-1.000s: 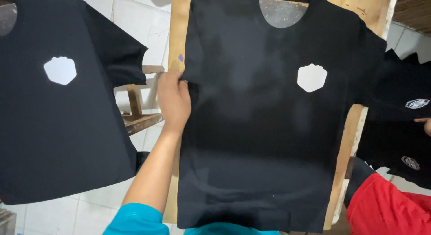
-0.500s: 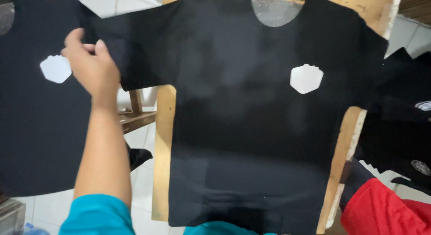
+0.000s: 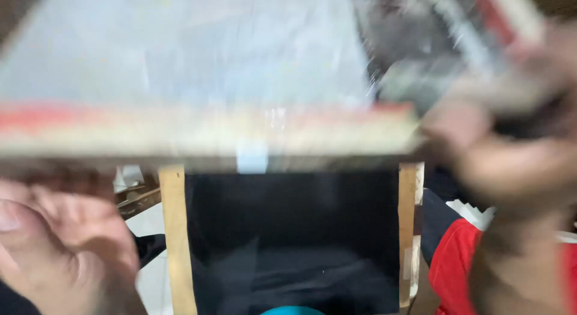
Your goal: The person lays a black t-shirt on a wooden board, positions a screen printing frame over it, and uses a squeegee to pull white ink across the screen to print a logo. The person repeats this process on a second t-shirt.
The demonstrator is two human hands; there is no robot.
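frame (image 3: 204, 131): i see pale bare wood, red-smeared, blurred
mesh (image 3: 180, 50): whitish, translucent, faint sheen
shirt (image 3: 288, 231): black matt cloth
board (image 3: 171, 231): smooth light wood
lower-right cloth (image 3: 451, 267): red, matt

Red cloth (image 3: 457, 261) at lower right, wooden stool (image 3: 135, 198) beyond the board's left edge.

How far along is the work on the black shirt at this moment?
Done: the black shirt lies spread flat on the wooden board. In hand: a blurred framed screen with a pale mesh is held over the shirt's upper part, the left hand at its near left edge and the right hand at its right side. Left: the screen is not visibly seated on the shirt; contact cannot be told through the blur.
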